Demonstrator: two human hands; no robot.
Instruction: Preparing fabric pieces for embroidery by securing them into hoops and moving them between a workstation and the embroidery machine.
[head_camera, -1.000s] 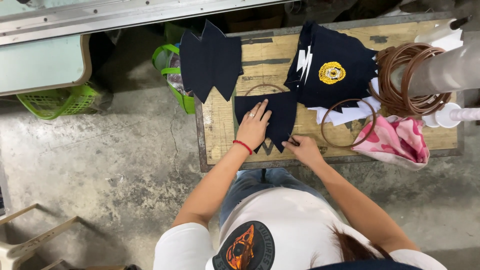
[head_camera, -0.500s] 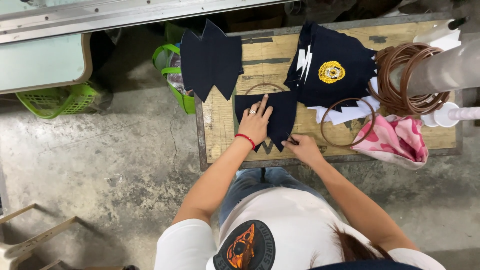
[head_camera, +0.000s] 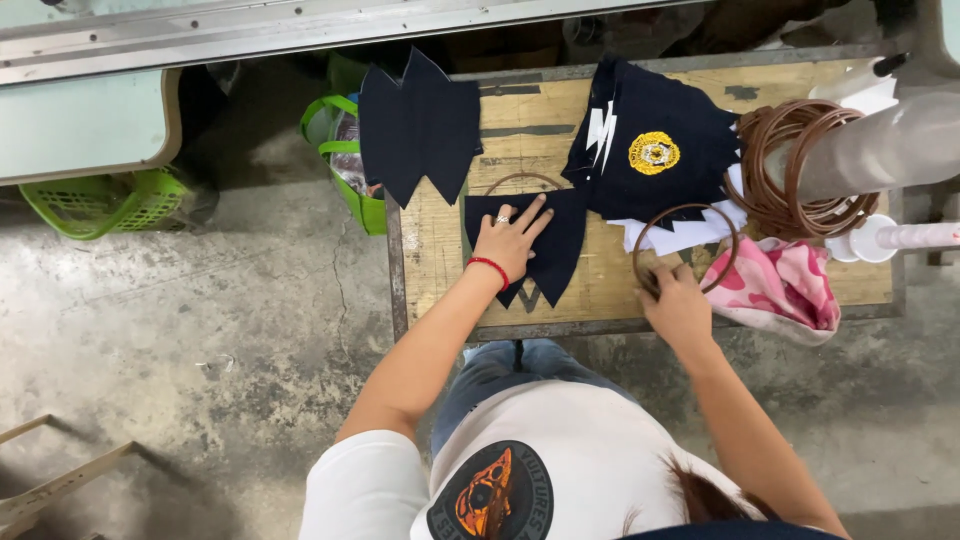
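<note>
Near the worktop's (head_camera: 440, 270) front edge we see a dark fabric piece (head_camera: 560, 240) lying under the left hand (head_camera: 510, 240), fingers spread flat. The right hand's (head_camera: 678, 305) fingers touch a brown ring (head_camera: 690, 210); whether they grip it is unclear.

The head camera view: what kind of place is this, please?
Probably a small garment or embroidery workshop. On a worn wooden worktable lie navy fabric pieces cut to the same zigzag shape, one stack bearing a yellow embroidered badge, beside brown hoops. The floor is bare concrete.
</note>
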